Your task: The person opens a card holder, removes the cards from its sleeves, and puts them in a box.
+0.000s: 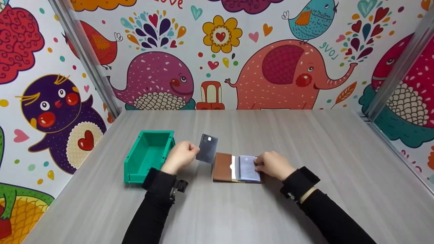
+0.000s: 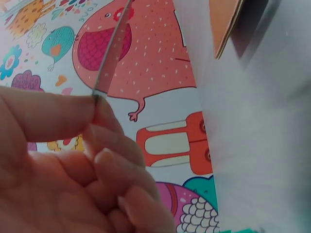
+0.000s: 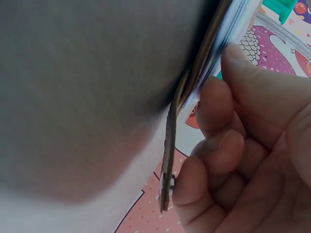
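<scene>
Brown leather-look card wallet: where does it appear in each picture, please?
Head: the brown leather-look card wallet lies open, below and slightly right of centre.
Left wrist: only its corner shows, at the top edge, right of centre.
Right wrist: edge-on, from top edge, right of centre, down to lower middle.
Shared landmark: printed purple whale (upper left; bottom; upper right).
</scene>
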`<state>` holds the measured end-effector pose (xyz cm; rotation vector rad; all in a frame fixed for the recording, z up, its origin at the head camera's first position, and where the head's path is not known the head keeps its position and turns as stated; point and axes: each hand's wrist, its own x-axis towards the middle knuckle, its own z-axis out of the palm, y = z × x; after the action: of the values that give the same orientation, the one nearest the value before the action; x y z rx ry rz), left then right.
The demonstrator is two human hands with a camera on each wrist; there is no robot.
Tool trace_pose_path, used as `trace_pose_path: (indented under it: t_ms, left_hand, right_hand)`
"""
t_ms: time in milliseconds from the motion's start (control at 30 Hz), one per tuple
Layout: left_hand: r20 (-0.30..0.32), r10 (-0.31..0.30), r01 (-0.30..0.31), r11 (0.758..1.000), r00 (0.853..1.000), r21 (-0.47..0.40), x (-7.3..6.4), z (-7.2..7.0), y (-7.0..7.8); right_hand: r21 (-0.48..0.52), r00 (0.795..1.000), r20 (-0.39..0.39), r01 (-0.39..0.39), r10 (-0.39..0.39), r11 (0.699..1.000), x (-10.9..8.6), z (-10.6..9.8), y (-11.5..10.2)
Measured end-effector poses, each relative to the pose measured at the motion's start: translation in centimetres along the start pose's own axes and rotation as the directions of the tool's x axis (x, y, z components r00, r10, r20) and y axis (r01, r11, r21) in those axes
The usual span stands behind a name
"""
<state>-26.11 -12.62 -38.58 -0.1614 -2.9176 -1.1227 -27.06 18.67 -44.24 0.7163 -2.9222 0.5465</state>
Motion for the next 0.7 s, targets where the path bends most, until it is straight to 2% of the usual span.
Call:
trace_pose_path:
  t_ms: [433,700]
  left_hand:
    - [-0.036,0.020,-0.021,1.000,0.999,-0.015,-0.5,-2.2,-1.9]
    - [-0.049,-0.023,0.019,0.996,0.999,-0.085,-1.1,-3.8,-2.9]
  right_hand:
    - [0.007,1.000,0.000,-0.012,0.012,1.000,0.1,0.1,0.1]
    - [0.008,1.000,-0.023,0.014,-0.014,1.000,-0.2,-0.1,-0.1]
